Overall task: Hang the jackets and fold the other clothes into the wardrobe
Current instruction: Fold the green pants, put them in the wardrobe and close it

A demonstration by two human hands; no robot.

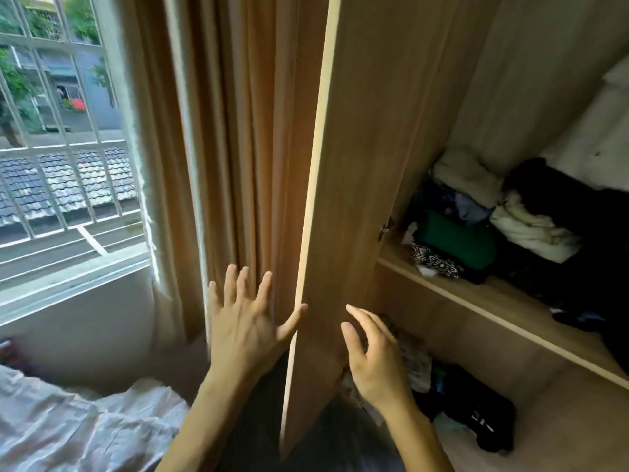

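Two hands flank wardrobe door [343, 199], seen edge-on | left hand [245, 323]: fingers spread, thumb on door edge, holding nothing | right hand [374, 359]: fingers loosely bent, empty, by inner face | clothes heap [456, 240]: unfolded on shelf [493, 296]; more clothes [476, 413] in the compartment below | risk: door may swing into curtain [238, 131] and snag; heap near shelf lip could slide out.

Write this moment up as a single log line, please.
stage: wardrobe door open | left hand: spread, thumb at door's edge | right hand: loosely curled by door's inner face, holding nothing | shelf: unfolded clothes piled
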